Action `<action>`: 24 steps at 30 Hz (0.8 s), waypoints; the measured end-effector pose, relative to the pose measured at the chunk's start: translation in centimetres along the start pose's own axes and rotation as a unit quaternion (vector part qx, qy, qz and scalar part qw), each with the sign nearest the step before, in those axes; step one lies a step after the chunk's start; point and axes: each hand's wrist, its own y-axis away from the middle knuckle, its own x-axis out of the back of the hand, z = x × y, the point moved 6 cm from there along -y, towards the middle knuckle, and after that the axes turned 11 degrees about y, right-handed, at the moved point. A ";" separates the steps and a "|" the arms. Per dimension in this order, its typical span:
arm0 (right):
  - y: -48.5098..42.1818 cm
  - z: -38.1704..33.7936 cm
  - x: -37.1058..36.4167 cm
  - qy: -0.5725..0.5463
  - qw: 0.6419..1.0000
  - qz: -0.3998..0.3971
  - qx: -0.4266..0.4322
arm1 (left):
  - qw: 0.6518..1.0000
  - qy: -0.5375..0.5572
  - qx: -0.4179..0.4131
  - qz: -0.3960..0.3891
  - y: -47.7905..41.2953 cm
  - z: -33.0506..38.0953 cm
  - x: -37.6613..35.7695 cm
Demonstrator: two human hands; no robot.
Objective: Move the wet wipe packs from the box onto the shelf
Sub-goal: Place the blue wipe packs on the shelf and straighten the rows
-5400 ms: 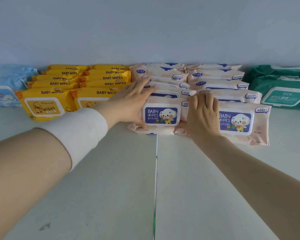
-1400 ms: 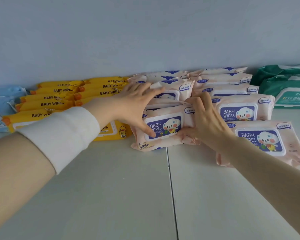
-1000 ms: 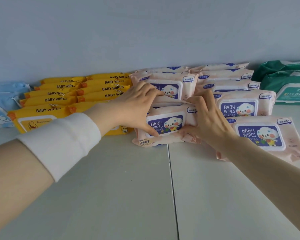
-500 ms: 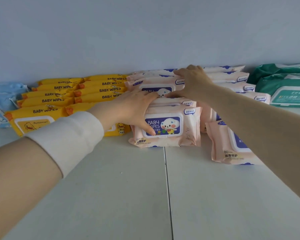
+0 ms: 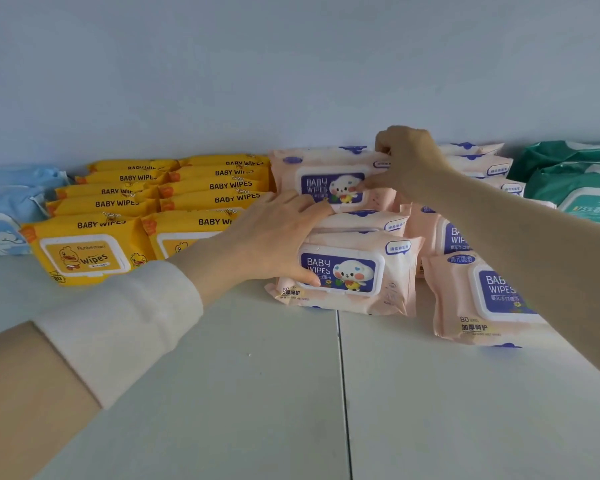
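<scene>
On a white shelf [image 5: 222,393], the left hand [image 5: 271,244] lies spread flat, steadying the front pink wet wipe pack [image 5: 347,271]. The right hand [image 5: 406,161] pinches an upright pink pack [image 5: 326,181] behind it. No box is visible. Risk — the leaning row looks unstable; letting go could topple packs forward.

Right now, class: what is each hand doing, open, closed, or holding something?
Left hand: open, palm flat on the front pink pack.
Right hand: closed, pinching the upright pink pack behind it.
</scene>
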 end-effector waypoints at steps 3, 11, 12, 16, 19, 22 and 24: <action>0.4 -0.5 -1.9 0.110 0.992 -0.066 0.019 | 1.000 -0.001 -0.004 0.005 -0.1 0.0 0.1; 1.9 -0.6 0.6 -0.015 0.999 -0.034 0.009 | 0.999 0.007 0.033 0.003 -1.9 -1.6 0.2; 3.0 -0.9 0.8 -0.016 0.999 -0.036 0.023 | 0.999 0.006 0.038 0.003 -2.0 -1.7 0.2; 8.4 -1.4 -1.4 0.109 0.990 -0.065 0.066 | 0.999 0.015 0.042 0.026 -1.3 -1.9 0.1; 10.1 -1.4 -3.1 0.150 0.988 -0.016 0.045 | 0.999 0.015 0.044 0.019 -0.8 -2.1 0.1; 9.4 -1.5 -3.5 0.139 0.990 0.036 0.016 | 0.997 0.020 0.069 -0.034 -1.5 -2.7 -0.5; 8.5 -1.4 -3.7 0.146 0.988 0.046 -0.005 | 0.997 0.004 0.064 -0.035 -2.1 -2.9 -0.5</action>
